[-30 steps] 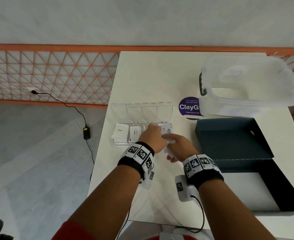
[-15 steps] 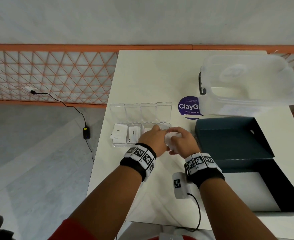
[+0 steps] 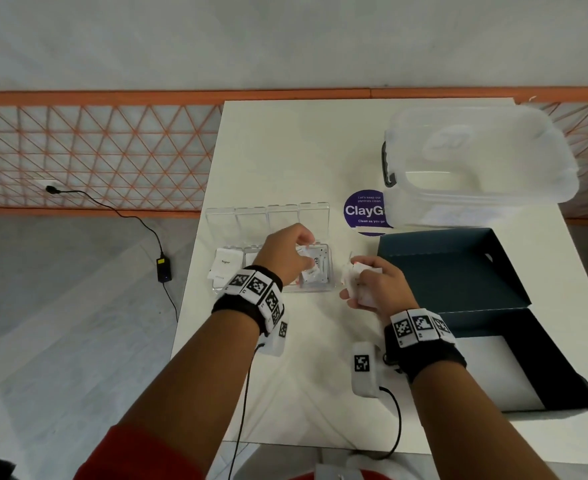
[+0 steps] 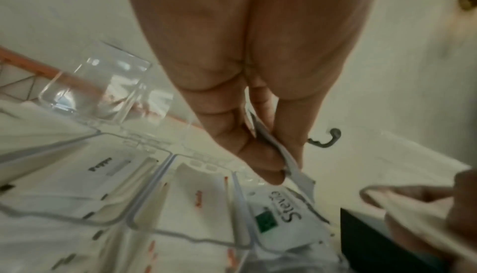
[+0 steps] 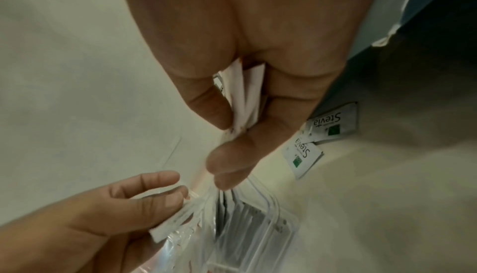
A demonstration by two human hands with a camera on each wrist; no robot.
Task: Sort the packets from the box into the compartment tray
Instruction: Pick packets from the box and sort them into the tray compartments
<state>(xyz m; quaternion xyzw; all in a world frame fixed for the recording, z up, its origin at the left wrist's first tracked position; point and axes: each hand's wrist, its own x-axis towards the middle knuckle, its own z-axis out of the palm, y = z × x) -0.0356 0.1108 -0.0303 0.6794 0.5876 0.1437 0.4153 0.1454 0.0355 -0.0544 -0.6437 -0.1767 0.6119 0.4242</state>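
My left hand [image 3: 304,259] pinches one white packet [image 4: 282,156] between thumb and fingers, just above the right end of the clear compartment tray [image 3: 315,289]. A Stevia packet [image 4: 281,216] lies in the rightmost compartment under it. A red-printed packet [image 4: 198,196], a pepper packet [image 4: 103,167] and a sugar packet [image 3: 226,266] fill the compartments to the left. My right hand [image 3: 358,277] grips a bundle of white packets [image 5: 245,102] to the right of the tray. Two more Stevia packets [image 5: 333,124] show beyond its fingers; whether they are held I cannot tell.
The tray's lid [image 3: 268,220] stands open behind it. A dark blue box [image 3: 458,271] lies open at the right, close to my right hand. A clear lidded tub [image 3: 476,161] and a purple sticker [image 3: 363,211] are farther back. The table's left edge runs near the tray.
The hands were together at the bundle and have parted. My left hand has come away with one packet and moved over the tray's right end; my right hand has drawn back right.
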